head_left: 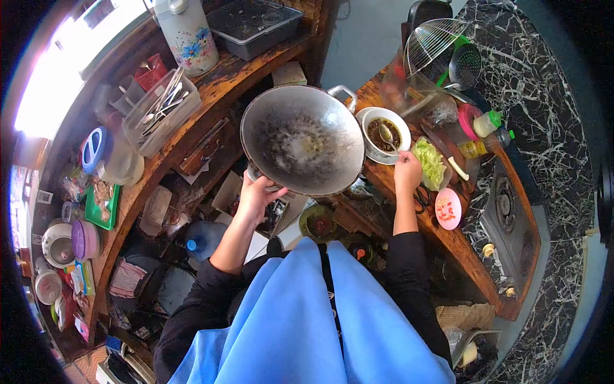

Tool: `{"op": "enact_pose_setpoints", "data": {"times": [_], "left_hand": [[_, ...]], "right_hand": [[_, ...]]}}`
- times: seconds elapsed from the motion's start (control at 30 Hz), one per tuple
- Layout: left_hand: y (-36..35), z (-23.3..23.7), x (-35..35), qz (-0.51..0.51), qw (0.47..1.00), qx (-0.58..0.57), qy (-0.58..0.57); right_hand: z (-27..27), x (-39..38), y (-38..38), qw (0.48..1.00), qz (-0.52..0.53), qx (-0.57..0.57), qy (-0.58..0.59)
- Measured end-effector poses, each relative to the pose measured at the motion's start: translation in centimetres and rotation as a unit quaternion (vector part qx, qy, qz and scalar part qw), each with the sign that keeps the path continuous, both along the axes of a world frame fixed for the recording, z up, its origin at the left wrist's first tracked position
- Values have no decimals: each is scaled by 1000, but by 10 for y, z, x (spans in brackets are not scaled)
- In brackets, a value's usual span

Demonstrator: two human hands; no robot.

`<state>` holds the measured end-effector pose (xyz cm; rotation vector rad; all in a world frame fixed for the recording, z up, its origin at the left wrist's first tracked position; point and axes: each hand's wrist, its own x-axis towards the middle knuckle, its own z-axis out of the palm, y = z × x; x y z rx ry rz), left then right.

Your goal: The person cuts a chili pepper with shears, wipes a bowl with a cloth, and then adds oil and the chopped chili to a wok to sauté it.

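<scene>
My left hand (254,197) grips the near handle of a large metal wok (332,128), its inside grey and stained. The wok is held up, with no food visible in it. In my right hand (408,171), closed around its handle, is a metal spoon (386,133). The spoon's head rests in a white bowl (405,132) of dark brown sauce or broth. Under the bowl sits a white plate (382,157). Beside my right hand lie shredded green leaves (428,160) in a clear container, and a pink dish (448,210) holds small red pieces.
A gas stove (508,211) stands at the right. Behind the bowl are a wire strainer (436,43) and several bottles. On the left wooden counter are a flowered thermos (187,38), a cutlery box (163,115), a lidded jug (112,157) and a green tray (102,203).
</scene>
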<state>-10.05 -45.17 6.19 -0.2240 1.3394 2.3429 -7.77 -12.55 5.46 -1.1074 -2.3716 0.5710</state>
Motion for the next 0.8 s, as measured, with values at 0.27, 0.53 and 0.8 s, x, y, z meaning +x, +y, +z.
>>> {"op": "enact_pose_setpoints", "data": {"times": [0.27, 0.53, 0.8], "left_hand": [[-1, 2, 0, 21, 1000, -4, -19], [-6, -5, 0, 29, 999, 15, -24], [-26, -36, 2, 32, 999, 16, -29]], "right_hand": [[43, 5, -53, 982, 161, 61, 76], [64, 14, -108, 924, 272, 225, 145], [45, 8, -113, 845, 353, 346, 203]]}}
